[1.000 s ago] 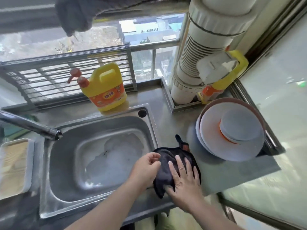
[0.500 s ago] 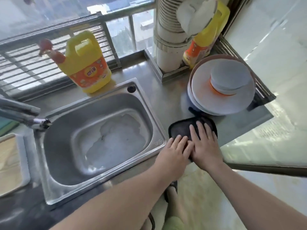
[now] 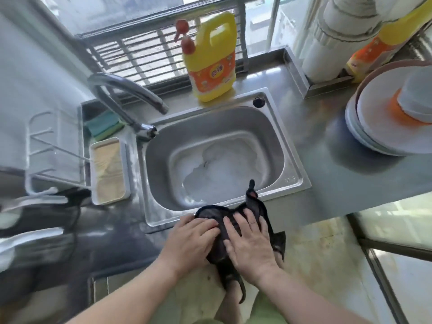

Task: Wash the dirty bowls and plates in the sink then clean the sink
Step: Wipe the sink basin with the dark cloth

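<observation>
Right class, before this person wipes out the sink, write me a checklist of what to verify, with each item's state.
1. Dark cloth under both hands: ok.
2. Sink free of dishes: ok.
3. Suds rinsed from basin: not ok, foam remains.
4. Plates and bowls stacked on the counter, away from the sink: ok.
5. Faucet spout over basin: ok; running: cannot tell.
6. Detergent bottle upright behind sink: ok.

Half a second ago the dark cloth [image 3: 236,232] lay flat under both palms on the counter right of the sink [image 3: 297,174]. Now it is bunched at the sink's near rim, hanging past the counter edge below the right hand [image 3: 251,244], whose fingers are spread on it. The left hand [image 3: 191,242] lies beside it, fingertips on the cloth's left part.
</observation>
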Demonstrator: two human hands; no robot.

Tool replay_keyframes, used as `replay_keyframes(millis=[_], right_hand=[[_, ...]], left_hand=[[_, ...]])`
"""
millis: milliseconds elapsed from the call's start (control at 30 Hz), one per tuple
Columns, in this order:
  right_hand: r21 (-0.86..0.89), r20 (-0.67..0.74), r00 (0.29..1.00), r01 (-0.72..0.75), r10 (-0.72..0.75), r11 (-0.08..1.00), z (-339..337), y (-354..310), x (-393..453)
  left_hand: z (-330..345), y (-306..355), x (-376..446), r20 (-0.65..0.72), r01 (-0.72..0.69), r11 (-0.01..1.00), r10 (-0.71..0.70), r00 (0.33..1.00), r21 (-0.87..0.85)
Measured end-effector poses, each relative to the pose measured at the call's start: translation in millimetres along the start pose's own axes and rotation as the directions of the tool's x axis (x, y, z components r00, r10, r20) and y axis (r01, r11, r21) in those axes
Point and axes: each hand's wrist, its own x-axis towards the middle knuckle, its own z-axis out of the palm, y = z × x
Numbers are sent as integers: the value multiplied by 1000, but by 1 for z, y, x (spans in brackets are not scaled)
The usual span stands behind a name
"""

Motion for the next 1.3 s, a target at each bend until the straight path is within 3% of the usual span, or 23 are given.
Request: replay_keyframes(millis=[67, 133, 233, 300, 367, 400, 467, 600, 700, 800, 900, 967, 1100, 1233, 1300], right_hand=[[-12, 71, 994, 84, -83, 996, 2, -34, 12], [-3, 144, 969, 201, -198, 980, 3, -68, 21], [34, 186, 875, 450, -448, 893, 6, -112, 33], [11, 168, 823, 549, -542, 836, 7, -121, 41], [12, 183, 816, 556, -548, 831, 7, -117, 49], [-2, 197, 815, 556, -545, 831, 8, -112, 52], [-34, 207, 836, 525, -508, 851, 8, -97, 56], [-44, 151, 884, 453, -443, 890, -7, -37, 52], [-95, 87, 907, 418, -411, 903, -24, 44, 46], [-108, 58, 959, 282, -277, 953, -48, 124, 45], [-123, 49, 988, 152, -147, 981, -77, 183, 51], [-186, 45, 990, 141, -135, 972, -84, 193, 58], [-192, 2, 999, 53, -54, 980, -80, 134, 72], [3, -34, 966, 255, -255, 967, -49, 52, 78], [36, -39, 951, 309, -308, 950, -37, 8, 84]], left_hand=[[1, -17, -28, -13, 163, 986, -162, 987, 22], [3, -31, -56, -20, 379, 925, -379, 925, -5], [8, -44, -98, -29, 715, 699, -715, 698, -12], [11, -44, -115, -29, 828, 558, -830, 558, -49], [15, -40, -120, 16, 851, 508, -857, 515, -131], [18, -38, -118, 48, 836, 523, -842, 537, -169], [21, -34, -106, 43, 751, 634, -758, 651, -185], [25, -8, -55, 83, 537, 843, -535, 841, -4], [32, 30, 3, 91, 380, 923, -374, 923, -60], [28, 65, 67, 107, 258, 951, -242, 964, -168], [2, 77, 123, 63, 101, 878, -80, 995, -468], [-7, 60, 138, -31, 83, 851, -115, 993, -519], [9, -16, 100, -18, 375, 842, -413, 910, -388], [6, -78, 34, 70, 517, 847, -512, 856, -125], [1, -91, 14, 38, 541, 839, -540, 841, -51]])
